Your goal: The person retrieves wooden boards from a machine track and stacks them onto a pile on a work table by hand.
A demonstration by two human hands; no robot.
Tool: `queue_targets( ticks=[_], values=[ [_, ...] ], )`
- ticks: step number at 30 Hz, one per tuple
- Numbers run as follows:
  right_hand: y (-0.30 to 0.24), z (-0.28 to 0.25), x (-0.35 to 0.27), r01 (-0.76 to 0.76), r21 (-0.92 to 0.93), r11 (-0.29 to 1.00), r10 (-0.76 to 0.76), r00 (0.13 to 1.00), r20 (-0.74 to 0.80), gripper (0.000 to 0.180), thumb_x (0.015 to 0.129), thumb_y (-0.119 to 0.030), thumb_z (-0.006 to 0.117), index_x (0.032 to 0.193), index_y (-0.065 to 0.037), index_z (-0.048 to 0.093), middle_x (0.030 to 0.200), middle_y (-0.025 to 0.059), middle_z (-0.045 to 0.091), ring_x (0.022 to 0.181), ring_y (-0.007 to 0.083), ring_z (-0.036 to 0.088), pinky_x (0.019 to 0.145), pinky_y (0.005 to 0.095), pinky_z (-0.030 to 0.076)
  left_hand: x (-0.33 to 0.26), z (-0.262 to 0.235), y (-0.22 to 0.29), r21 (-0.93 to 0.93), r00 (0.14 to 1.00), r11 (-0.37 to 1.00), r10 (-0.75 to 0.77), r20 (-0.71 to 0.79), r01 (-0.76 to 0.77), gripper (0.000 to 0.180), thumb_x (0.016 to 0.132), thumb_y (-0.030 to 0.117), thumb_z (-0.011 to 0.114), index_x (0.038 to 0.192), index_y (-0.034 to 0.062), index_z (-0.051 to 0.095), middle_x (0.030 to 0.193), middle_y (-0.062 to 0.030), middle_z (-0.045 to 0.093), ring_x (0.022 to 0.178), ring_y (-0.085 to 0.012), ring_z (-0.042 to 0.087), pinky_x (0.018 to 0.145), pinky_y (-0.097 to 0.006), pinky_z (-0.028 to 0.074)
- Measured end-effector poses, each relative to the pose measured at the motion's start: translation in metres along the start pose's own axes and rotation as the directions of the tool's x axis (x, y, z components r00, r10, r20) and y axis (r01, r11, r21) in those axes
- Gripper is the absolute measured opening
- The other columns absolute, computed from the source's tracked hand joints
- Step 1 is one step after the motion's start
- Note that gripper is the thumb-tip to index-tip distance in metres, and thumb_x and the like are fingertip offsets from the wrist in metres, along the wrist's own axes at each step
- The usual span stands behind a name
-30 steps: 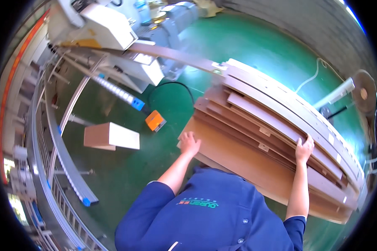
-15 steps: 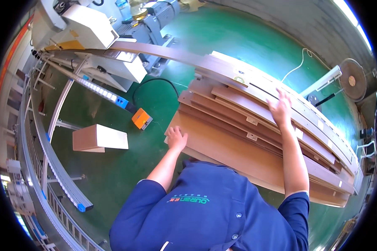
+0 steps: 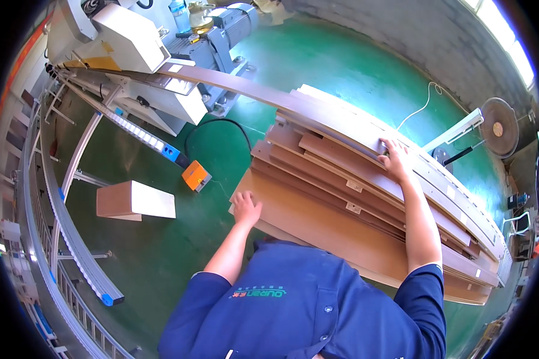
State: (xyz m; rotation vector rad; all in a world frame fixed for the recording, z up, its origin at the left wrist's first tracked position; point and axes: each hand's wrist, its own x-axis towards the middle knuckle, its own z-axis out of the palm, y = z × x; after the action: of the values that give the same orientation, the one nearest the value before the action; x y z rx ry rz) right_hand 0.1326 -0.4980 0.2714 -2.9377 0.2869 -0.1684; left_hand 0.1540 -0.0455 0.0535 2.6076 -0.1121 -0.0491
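Observation:
A long brown panel strip (image 3: 245, 87) runs out of the white machine at the upper left and over a stack of brown panels (image 3: 335, 152). My right hand (image 3: 396, 160) is closed around the strip's free end, fingers over the top and thumb at the near side. Part of the grip is hidden. Lower left, my left hand (image 3: 246, 209) lies on the left edge of the flat cardboard sheet (image 3: 317, 221) beneath the stack, its fingers spread and holding nothing.
The white machine (image 3: 129, 39) stands at the upper left beside a grey motor (image 3: 236, 24). An orange foot pedal (image 3: 195, 176) and a folded cardboard piece (image 3: 153, 199) are on the green floor. Metal rails (image 3: 84, 257) curve along the left. A round fan (image 3: 499, 127) stands at right.
The strip's free end has moved right and toward me across the stack. My right hand has come down from above the panels onto that end. The left hand stays at the cardboard edge.

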Motion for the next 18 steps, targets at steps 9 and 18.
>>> queue_targets(
  ticks=[9, 18],
  values=[
    [0.078, -0.009, -0.039, -0.084, -0.044, 0.996, 0.084, 0.996, 0.006, 0.058, 0.076, -0.006, 0.068, 0.13, -0.016, 0.049, 0.122, 0.0146, 0.057, 0.115, 0.0339, 0.052, 0.103, 0.0426, 0.034, 0.003, -0.007, 0.004, 0.023, 0.997, 0.997, -0.077, 0.026, 0.076, 0.041, 0.077, 0.025, 0.068, 0.108, 0.0078, 0.049, 0.11, -0.0153, 0.046, 0.11, -0.036, 0.047, 0.09, -0.046, 0.045],
    [0.151, -0.009, -0.076, -0.247, -0.02, 0.969, 0.247, 0.969, -0.03, 0.068, 0.065, 0.001, 0.065, 0.13, -0.009, 0.047, 0.123, 0.0179, 0.054, 0.122, 0.0353, 0.047, 0.105, 0.0434, 0.033, 0.009, -0.011, 0.02, 0.054, 0.991, 0.995, -0.089, 0.097, 0.084, 0.042, 0.078, 0.031, 0.067, 0.109, 0.0073, 0.05, 0.111, -0.0144, 0.046, 0.112, -0.0338, 0.046, 0.088, -0.046, 0.046]
  ],
)
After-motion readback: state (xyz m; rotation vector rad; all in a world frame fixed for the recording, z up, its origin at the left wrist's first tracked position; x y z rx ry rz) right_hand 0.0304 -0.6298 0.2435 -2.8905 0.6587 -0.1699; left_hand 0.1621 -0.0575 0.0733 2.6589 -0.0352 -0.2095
